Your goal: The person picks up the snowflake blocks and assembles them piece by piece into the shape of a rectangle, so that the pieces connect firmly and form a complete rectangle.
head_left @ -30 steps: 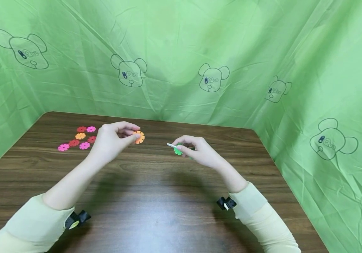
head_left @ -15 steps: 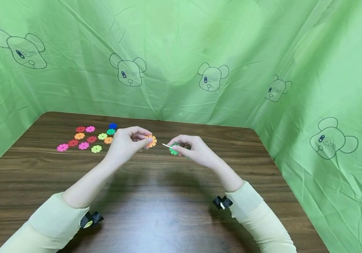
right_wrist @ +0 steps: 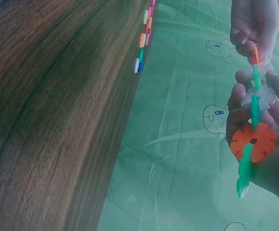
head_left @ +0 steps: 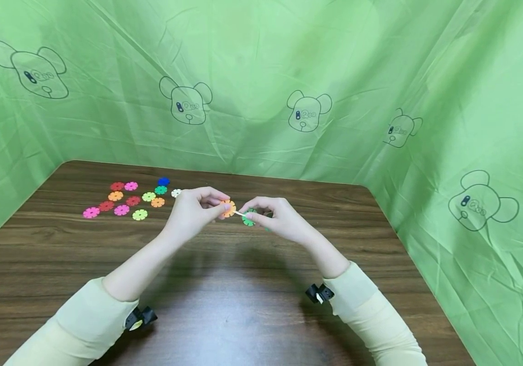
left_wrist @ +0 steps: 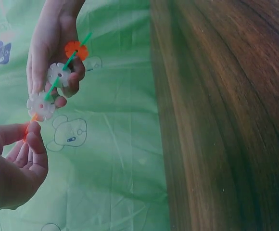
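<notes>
Thumb and fingers of my left hand (head_left: 194,211) pinch an orange snowflake disc (head_left: 229,207), a flat round building piece with a notched edge. My right hand (head_left: 284,218) grips a chain of interlocked snowflake discs that alternate in angle. A white disc (left_wrist: 41,107) is at the chain's left tip, with a green disc (head_left: 248,218) beside it. Further along come another white disc (left_wrist: 58,75), an orange one (right_wrist: 254,142) and green ones, one of them at the far end (right_wrist: 244,175). The left hand's orange disc meets the white tip edge-on. Both hands are raised over the table.
Loose snowflake discs lie flat at the table's back left, among them a pink disc (head_left: 91,213), a blue disc (head_left: 163,181) and a white disc (head_left: 176,193). Green curtain (head_left: 252,61) encloses the wooden table (head_left: 224,305) at the back and sides.
My left hand has moved right with its orange disc, up to the chain's white tip, uncovering several loose discs. The right hand has shifted slightly left with the chain.
</notes>
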{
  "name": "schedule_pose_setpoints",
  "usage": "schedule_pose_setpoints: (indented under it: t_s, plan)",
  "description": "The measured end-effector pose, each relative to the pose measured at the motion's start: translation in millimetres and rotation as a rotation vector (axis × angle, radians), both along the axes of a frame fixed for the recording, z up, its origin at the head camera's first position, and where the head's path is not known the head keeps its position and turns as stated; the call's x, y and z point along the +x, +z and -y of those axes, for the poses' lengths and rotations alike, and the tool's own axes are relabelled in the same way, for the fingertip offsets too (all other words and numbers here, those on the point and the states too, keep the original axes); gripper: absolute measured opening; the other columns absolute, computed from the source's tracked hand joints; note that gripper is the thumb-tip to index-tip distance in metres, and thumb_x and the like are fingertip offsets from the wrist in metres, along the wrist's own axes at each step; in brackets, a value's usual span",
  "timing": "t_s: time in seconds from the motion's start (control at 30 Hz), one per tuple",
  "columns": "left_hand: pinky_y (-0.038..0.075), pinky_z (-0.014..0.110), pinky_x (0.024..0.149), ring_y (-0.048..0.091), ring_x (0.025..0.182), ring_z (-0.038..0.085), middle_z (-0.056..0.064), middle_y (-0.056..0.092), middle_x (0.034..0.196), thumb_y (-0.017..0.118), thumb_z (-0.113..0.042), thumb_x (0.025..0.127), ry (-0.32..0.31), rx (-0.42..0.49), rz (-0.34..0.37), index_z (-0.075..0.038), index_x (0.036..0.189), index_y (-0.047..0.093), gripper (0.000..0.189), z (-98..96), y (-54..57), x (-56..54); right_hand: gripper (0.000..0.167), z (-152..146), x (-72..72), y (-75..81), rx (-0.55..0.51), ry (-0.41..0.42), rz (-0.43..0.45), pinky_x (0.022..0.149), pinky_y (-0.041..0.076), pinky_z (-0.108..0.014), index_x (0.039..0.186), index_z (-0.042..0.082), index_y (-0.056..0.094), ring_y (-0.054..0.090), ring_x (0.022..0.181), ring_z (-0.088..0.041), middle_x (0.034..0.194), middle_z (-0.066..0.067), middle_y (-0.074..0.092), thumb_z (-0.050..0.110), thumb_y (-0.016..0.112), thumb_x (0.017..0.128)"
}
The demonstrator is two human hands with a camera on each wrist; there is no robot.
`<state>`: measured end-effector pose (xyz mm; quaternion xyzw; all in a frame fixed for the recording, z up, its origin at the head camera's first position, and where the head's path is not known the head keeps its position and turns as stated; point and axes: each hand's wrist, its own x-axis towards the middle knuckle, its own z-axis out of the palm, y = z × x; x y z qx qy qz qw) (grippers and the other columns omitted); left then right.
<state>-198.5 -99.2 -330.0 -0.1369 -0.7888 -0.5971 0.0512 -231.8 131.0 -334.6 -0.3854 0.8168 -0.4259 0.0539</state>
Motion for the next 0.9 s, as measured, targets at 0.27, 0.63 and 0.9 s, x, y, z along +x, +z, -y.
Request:
schedule_pose_setpoints:
  t_s: [0.27, 0.63, 0.9]
  plan:
    - [0.058, 0.031, 0.06, 0.067, 0.063, 0.024, 0.016, 0.07, 0.079, 0.075, -0.01, 0.08, -0.003, 0.048, -0.052, 0.001, 0.094, 0.071, 0.018, -1.7, -0.8, -0.1, 0.014, 6, 12.1, 12.9, -0.011, -0.041, -0.002, 0.063, 0.055, -0.033, 0.104, 0.01, 0.068, 0.062, 0.071, -0.009, 0.086, -0.003, 0.068, 0.012, 0.06, 0.093]
    - [0.057, 0.03, 0.057, 0.066, 0.06, 0.019, 0.015, 0.071, 0.079, 0.076, -0.012, 0.079, 0.041, 0.041, -0.089, -0.001, 0.093, 0.073, 0.018, -6.5, -1.2, 1.7, 0.013, 10, 28.5, 32.8, -0.014, -0.062, 0.015, 0.068, 0.056, -0.035, 0.103, 0.004, 0.067, 0.061, 0.07, -0.009, 0.086, -0.009, 0.067, 0.006, 0.058, 0.093]
    - [0.057, 0.035, 0.058, 0.066, 0.059, 0.019, 0.017, 0.071, 0.079, 0.074, -0.007, 0.081, 0.06, 0.032, -0.104, 0.003, 0.094, 0.071, 0.016, -10.0, 2.0, 6.9, 0.014, 9, 28.4, 30.9, -0.012, -0.078, 0.01, 0.064, 0.053, -0.026, 0.103, 0.005, 0.068, 0.059, 0.068, -0.008, 0.083, -0.007, 0.067, 0.008, 0.059, 0.093]
